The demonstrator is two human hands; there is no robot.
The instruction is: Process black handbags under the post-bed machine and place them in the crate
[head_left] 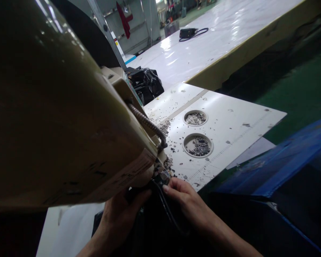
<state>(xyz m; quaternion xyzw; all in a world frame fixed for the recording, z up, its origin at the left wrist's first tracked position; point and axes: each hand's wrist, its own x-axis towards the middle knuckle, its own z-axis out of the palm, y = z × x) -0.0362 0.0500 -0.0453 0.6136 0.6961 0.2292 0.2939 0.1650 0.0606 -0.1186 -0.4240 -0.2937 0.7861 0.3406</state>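
From the head camera, both hands meet at the bottom centre, under the nose of a big cream machine head (56, 117) that fills the left half of the view and hides whatever sits behind it. The left hand (123, 214) lies beneath the machine's lower edge, its fingers curled onto a piece of dark material (160, 225); how tightly they are closed cannot be told, since the machine's shadow covers the tips. The right hand (184, 200) comes in from the right with its fingers pressed together and bent, the tips resting on the same dark material just below the machine's working point (162, 175). The material runs down and towards the camera from the fingertips, lying between the two hands.

Just above the fingers, a ribbed flexible hose (149, 125) curves down the machine's side. Beyond the right fingertips lies a white work plate (230, 121) strewn with small dark scraps, with two round recesses (198, 144) full of the same debris and a printed ruler scale along its near edge. Farther up from the fingers sits a heap of black pieces (146, 84). To the right of the right hand lies blue sheeting (278, 160).

Behind the plate stretches a long glossy white table (216, 35) with a black device and cord (191, 33) on it, over a green floor (305, 89).
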